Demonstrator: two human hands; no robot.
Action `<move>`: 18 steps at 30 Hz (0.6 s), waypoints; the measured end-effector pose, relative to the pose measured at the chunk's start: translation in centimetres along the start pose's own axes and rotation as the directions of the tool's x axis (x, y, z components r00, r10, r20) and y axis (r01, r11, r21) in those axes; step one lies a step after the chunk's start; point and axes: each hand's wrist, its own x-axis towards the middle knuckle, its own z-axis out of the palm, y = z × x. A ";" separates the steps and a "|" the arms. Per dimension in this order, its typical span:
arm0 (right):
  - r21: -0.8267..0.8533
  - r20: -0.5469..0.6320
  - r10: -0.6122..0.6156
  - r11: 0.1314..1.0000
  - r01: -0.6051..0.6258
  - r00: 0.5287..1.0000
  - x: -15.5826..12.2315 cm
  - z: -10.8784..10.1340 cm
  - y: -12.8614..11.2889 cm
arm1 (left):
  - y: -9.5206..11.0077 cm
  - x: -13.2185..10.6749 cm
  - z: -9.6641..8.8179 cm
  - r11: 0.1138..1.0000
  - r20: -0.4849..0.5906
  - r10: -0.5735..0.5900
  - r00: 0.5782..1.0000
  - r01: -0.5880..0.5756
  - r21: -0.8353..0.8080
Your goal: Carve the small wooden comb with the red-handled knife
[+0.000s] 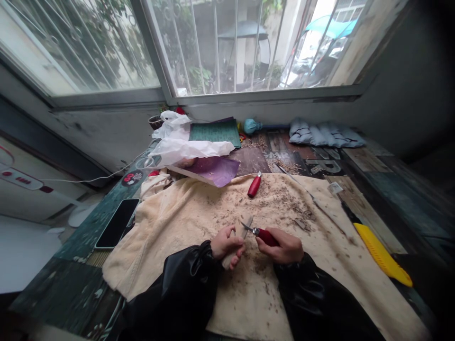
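Note:
My left hand (227,244) is wrapped round a slim, pale piece of wood (241,229) that slants up and away over the towel. My right hand (282,245) grips a carving knife (266,236) by its red handle. Its short metal blade points left and lies against or just over the wood's upper part; I cannot tell whether it touches. A second red-handled tool (254,185) rests on the cream towel (185,213) beyond my hands, with only a stub of metal showing at its tip. Wood shavings are scattered over the towel around both hands.
A phone (118,223) lies at the left. A yellow-handled tool (384,253) lies along the right edge, near a thin rod (316,201). Behind the towel are a purple sheet (222,170), white plastic (194,148), a green mat (215,133) and a grey padded bundle (323,134) below the window.

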 end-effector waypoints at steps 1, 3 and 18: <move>-0.002 -0.002 0.003 1.000 -0.003 1.000 0.0 0.0 0.0 | 0.0 0.0 0.0 1.000 0.001 0.002 1.000 -0.002 0.000; -0.013 -0.005 0.010 1.000 -0.010 1.000 -0.1 0.1 0.0 | 0.0 0.0 0.0 1.000 -0.003 0.003 1.000 -0.003 0.003; -0.060 -0.043 0.073 0.995 -0.076 0.996 0.1 0.2 0.2 | 0.1 -0.1 -0.1 1.000 0.010 -0.018 1.000 0.018 -0.006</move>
